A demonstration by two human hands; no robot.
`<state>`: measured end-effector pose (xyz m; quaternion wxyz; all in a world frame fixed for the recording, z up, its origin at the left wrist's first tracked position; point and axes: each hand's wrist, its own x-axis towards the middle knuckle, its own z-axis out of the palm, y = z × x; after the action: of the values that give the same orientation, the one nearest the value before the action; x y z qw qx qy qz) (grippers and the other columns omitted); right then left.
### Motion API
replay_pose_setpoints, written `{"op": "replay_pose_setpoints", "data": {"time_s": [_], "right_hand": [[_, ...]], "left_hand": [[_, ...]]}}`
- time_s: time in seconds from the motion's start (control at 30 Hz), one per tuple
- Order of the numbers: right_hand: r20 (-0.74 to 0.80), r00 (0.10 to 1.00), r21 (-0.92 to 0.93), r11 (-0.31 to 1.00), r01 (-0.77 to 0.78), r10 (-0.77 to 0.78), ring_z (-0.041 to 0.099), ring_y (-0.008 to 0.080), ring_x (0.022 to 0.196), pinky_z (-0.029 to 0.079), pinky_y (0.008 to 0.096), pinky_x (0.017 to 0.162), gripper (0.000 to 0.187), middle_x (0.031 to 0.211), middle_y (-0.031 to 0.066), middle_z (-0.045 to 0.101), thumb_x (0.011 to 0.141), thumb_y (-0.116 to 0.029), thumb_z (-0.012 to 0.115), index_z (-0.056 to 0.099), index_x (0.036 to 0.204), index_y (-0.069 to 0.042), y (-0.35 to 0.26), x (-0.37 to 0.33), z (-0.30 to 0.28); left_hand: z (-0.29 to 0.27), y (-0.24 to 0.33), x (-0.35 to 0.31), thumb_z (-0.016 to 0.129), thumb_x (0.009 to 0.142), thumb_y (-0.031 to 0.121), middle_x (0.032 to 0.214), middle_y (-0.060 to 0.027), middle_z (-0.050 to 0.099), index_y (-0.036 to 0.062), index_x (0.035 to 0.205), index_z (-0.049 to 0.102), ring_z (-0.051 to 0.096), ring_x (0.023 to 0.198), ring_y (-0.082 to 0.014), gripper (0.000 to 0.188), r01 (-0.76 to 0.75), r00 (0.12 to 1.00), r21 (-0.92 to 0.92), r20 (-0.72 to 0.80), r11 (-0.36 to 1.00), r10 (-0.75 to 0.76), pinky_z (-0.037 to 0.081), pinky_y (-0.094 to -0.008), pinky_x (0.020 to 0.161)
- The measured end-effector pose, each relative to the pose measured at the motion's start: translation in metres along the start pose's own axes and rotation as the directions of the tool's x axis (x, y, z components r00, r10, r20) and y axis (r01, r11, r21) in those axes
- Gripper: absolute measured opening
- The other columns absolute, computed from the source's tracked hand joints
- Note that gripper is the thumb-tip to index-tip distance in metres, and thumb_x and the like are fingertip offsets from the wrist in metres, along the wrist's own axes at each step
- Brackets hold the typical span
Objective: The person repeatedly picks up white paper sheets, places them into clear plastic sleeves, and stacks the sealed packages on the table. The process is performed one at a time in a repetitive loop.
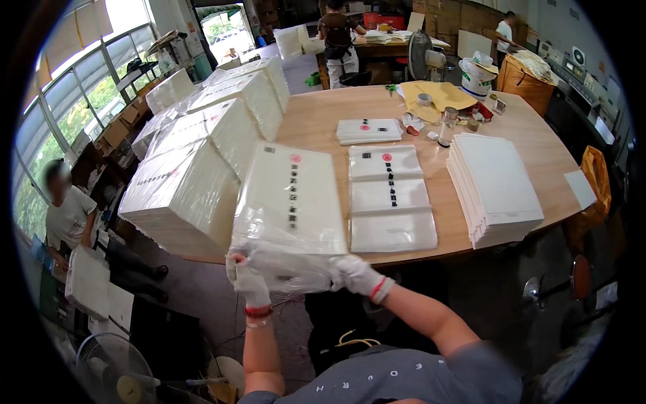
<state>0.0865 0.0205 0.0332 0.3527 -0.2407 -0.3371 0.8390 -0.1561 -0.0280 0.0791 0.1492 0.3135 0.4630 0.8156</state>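
Observation:
A clear plastic bag [289, 259] with a red round mark and dark printing lies over a flat white stack of sheets [316, 195] at the table's near edge. My left hand [249, 281], in a white glove, is closed on the bag's near left corner. At the near right corner, my right hand [359, 277], also gloved, grips the same bag. Its loose film hangs wrinkled between the two hands, past the table edge. Just right of it lies a pile of flat printed plastic bags [391, 202]. Some fingertips are hidden in the film.
Wrapped white stacks [195, 182] rise at the left of the wooden table [309, 114]. A tall pile of white sheets [498, 185] stands at the right. Folded bags [369, 131], a jar [447, 128] and yellow paper [444, 95] lie farther back. A person [70, 215] works at the left.

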Motion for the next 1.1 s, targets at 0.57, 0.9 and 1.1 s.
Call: {"op": "replay_pose_setpoints", "data": {"time_s": [0.57,0.9,1.1], "right_hand": [[-0.238,0.904,-0.310,0.854,-0.417,0.355,0.059,0.0136,0.073,0.052,0.0275,0.067,0.038,0.089,0.0072,0.058,0.094,-0.028,0.049,0.047,0.122,-0.002,0.046,-0.089,-0.088],[-0.464,0.866,-0.294,0.890,-0.349,0.186,0.059,0.0140,0.072,0.051,0.0279,0.065,0.034,0.087,0.0078,0.059,0.093,-0.022,0.050,0.049,0.119,0.000,-0.006,-0.129,-0.114],[-0.493,0.820,-0.368,0.924,0.106,-0.290,0.055,0.0089,0.091,0.046,0.0245,0.077,0.043,0.108,0.0083,0.057,0.088,-0.028,0.060,0.049,0.118,0.002,-0.056,-0.049,-0.142]], "left_hand": [[0.140,-0.071,-0.091,0.058,0.079,0.009,0.093,-0.0163,0.057,0.0029,0.093,0.057,0.056,0.088,-0.0305,0.015,-0.361,0.476,0.304,0.873,0.882,-0.106,0.046,-0.0332,0.077],[0.253,-0.194,-0.116,0.060,0.077,0.024,0.088,-0.0095,0.063,0.0095,0.081,0.061,0.056,0.092,-0.0257,0.015,-0.632,0.334,0.409,0.910,0.658,-0.245,0.042,-0.0356,0.083],[0.273,-0.152,-0.092,0.051,0.086,0.021,0.074,-0.0139,0.063,0.0046,0.091,0.058,0.062,0.066,-0.0257,0.019,-0.399,0.204,0.530,0.847,0.748,-0.491,0.047,-0.0353,0.062]]}}
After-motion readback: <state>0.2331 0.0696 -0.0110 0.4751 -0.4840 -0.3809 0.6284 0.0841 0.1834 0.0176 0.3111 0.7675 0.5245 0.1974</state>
